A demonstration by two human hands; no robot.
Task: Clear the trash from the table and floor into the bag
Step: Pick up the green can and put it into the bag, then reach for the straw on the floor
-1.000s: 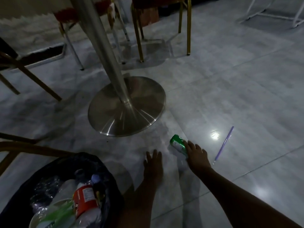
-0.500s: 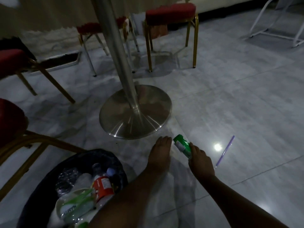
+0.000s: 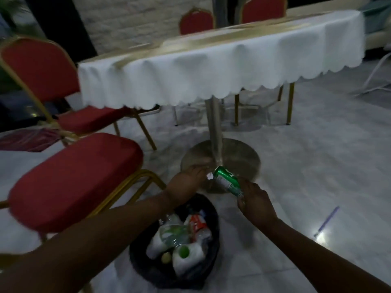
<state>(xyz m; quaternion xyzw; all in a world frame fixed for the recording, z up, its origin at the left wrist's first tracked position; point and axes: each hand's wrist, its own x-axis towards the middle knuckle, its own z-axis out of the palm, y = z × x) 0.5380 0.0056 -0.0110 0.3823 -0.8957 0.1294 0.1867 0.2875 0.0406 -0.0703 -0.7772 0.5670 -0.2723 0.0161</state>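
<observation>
Presently I log the following, near to far.

Item: black plastic trash bag (image 3: 208,269), open-mouthed, on the pale tiled floor (image 3: 317,166) at near centre. I see clear plastic bottles (image 3: 169,235), a red-labelled bottle (image 3: 197,224) and white bottles with green caps inside it.

Item: green crushed drink can (image 3: 227,180), off the floor, tilted, just beyond the far rim of the bag and in front of the round metal table base (image 3: 239,153).

Item: right hand (image 3: 257,205), fingers curled closed around the lower end of the can.

Item: left hand (image 3: 186,179), at the can's upper end, fingertips pinching a small white scrap (image 3: 209,176) that touches the can's top; I cannot tell how firmly they close.

Item: thin purple straw (image 3: 326,220), lying on the floor at near right, well apart from the bag, beside a bright light reflection.

Item: round table with white scalloped cloth (image 3: 211,68), on a single metal column, centre far.

Item: red-cushioned chair with gold metal frame (image 3: 69,178), near left, just beside the bag; a second like it (image 3: 40,68) behind, and two more red chair backs beyond the table.
</observation>
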